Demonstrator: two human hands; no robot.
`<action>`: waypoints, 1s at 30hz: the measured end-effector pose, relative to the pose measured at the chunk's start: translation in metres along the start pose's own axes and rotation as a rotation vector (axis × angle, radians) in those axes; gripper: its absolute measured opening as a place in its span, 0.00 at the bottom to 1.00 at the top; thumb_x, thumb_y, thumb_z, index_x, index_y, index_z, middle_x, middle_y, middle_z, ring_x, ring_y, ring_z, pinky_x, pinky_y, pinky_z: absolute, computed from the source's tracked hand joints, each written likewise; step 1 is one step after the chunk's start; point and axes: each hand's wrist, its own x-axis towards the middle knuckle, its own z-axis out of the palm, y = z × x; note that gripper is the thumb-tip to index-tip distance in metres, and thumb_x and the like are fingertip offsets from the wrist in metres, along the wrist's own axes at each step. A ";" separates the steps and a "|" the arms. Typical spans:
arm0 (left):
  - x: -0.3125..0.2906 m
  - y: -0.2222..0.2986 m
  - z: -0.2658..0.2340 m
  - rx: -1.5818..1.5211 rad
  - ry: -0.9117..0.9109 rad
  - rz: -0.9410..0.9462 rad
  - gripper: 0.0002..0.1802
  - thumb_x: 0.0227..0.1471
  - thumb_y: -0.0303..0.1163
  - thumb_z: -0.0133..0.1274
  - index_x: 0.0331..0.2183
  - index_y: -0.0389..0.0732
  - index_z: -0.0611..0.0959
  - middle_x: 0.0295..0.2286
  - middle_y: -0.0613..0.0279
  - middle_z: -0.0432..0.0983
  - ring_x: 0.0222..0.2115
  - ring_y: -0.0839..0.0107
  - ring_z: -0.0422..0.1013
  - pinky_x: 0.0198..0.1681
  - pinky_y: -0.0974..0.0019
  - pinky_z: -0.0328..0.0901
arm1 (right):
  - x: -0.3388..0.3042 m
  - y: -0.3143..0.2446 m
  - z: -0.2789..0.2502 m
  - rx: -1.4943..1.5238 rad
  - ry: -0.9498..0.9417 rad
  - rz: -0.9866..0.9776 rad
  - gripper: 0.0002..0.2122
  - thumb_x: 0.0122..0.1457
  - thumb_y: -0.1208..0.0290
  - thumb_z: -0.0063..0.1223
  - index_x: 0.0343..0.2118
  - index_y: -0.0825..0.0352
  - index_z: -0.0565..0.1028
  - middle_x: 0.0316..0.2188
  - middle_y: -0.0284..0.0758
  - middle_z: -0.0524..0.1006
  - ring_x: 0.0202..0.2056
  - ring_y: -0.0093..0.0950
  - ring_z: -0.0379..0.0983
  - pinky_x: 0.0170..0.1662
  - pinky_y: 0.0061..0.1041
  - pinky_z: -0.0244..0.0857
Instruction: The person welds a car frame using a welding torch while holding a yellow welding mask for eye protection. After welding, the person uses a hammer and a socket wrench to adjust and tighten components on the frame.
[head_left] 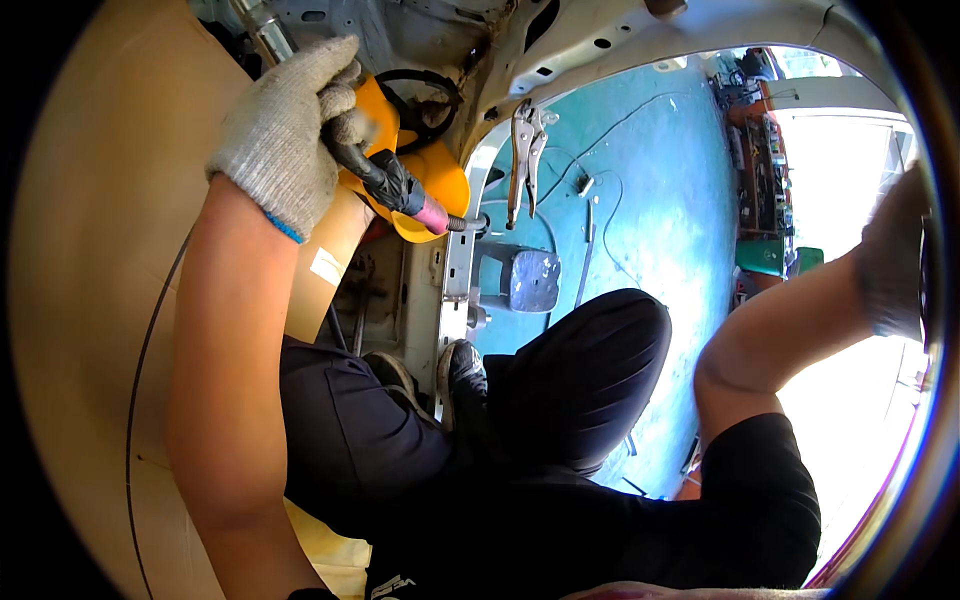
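Left hand: the left hand (290, 125), in a grey knit glove, was closed around the black handle of a welding torch (395, 190) at about 11 o'clock in the view; fingers wrapped fully, no gap showing.
Right hand: the right hand (893, 258), also gloved, sat at the 3 o'clock rim, raised and apart from the work; whether it was open or gripping anything could not be told, as the rim cut it off.
Torch position: it lay just in front of an orange-yellow part (430, 170), its tip close to the pale metal car-body frame (458, 270); touching or just short of it could not be told.
Torch axis: the long axis ran from the glove at upper left down toward 4 o'clock, the pink nozzle (432, 214) and small metal tip leading.
Torch handling: judged stiff and fairly light in itself, though a trailing cable would likely drag on it; the ribbed black grip looked secure, not slippery. The pink nozzle looked ceramic, so probably brittle and likely hot near the tip.
Where to hold: judged best on the black handle behind the nozzle, as the glove did, well back from the pink end.
Nearby: locking pliers (524, 160) were clamped on the frame edge at 12 o'clock, jaws up, handles hanging down; the teal floor (660, 180) lay beyond, with thin cables across it. The person's dark trousers (580, 380) filled the centre.
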 end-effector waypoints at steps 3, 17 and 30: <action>-0.012 0.002 -0.005 0.019 -0.020 -0.004 0.14 0.65 0.41 0.59 0.33 0.40 0.80 0.15 0.78 0.56 0.17 0.77 0.55 0.35 0.64 0.64 | -0.093 0.013 0.079 0.043 0.090 0.488 0.18 0.62 0.68 0.59 0.54 0.67 0.78 0.46 0.40 0.82 0.47 0.34 0.80 0.55 0.31 0.72; -0.072 0.004 0.021 0.108 -0.363 0.019 0.30 0.70 0.54 0.51 0.45 0.31 0.82 0.19 0.71 0.71 0.23 0.76 0.70 0.38 0.64 0.71 | -0.210 -0.023 0.249 0.304 -0.818 0.887 0.41 0.57 0.62 0.68 0.71 0.63 0.58 0.52 0.50 0.79 0.54 0.46 0.78 0.57 0.39 0.72; -0.065 -0.181 -0.215 0.969 -0.397 -0.561 0.30 0.67 0.52 0.54 0.56 0.37 0.79 0.50 0.52 0.80 0.54 0.58 0.75 0.59 0.56 0.70 | -0.227 -0.019 0.198 0.253 -0.789 1.140 0.27 0.58 0.68 0.69 0.61 0.65 0.74 0.41 0.39 0.84 0.41 0.27 0.84 0.48 0.29 0.79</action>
